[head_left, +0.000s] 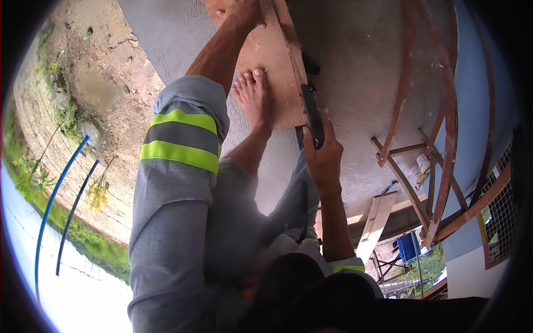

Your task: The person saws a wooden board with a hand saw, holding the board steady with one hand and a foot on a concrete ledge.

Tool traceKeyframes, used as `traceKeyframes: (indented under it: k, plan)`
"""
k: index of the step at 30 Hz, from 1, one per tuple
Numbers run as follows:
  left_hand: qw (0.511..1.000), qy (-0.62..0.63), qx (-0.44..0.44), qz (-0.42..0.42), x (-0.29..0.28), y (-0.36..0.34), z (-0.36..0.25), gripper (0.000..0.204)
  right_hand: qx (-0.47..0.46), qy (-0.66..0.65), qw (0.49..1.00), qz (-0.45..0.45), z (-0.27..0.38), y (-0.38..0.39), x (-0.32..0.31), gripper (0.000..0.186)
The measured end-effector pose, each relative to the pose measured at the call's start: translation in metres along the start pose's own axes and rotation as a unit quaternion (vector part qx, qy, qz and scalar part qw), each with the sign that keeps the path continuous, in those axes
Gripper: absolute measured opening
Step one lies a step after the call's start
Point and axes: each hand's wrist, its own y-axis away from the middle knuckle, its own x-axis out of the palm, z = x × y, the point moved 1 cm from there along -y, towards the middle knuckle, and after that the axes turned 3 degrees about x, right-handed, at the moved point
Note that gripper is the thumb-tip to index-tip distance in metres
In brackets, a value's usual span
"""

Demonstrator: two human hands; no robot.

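My right hand is closed round the black handle of a handsaw. The saw lies along the right edge of a brown wooden board, its narrow blade hard to make out against that edge. Up at the top of the view, my left hand presses on the board with its fingers apart; the frame cuts off part of it. My bare left foot stands on the board's left side, between the hands.
Reddish-brown timber pieces and a crossed wooden frame stand on the right by a blue wall. A pale plank leans lower right, near a blue object. On the left, dirt ground borders the concrete, with a blue pipe.
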Motion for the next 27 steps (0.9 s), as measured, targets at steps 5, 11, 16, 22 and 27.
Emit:
traceKeyframes:
  k: [5, 11, 16, 22, 27]
  plan:
    - [0.981, 0.087, -0.075, 0.159, -0.048, -0.015, -0.044, 0.116, 0.082, 0.029, 0.996, -0.014, -0.026, 0.121, -0.052, 0.055]
    - [0.995, -0.018, 0.043, 0.086, -0.037, -0.026, -0.050, 0.126, 0.016, 0.072, 0.997, -0.025, 0.013, -0.127, 0.019, 0.041]
    - [0.990, 0.143, 0.003, 0.016, 0.000, -0.031, -0.041, 0.125, 0.067, 0.033, 0.996, -0.044, -0.006, -0.001, -0.005, 0.053]
    - [0.998, 0.051, 0.019, -0.041, 0.002, -0.015, -0.007, 0.115, 0.115, 0.028, 0.993, 0.025, -0.004, 0.121, -0.053, 0.055]
    - [0.996, 0.077, 0.042, -0.011, -0.014, -0.034, -0.029, 0.104, -0.051, 0.060, 0.995, -0.063, -0.008, -0.096, 0.021, 0.043]
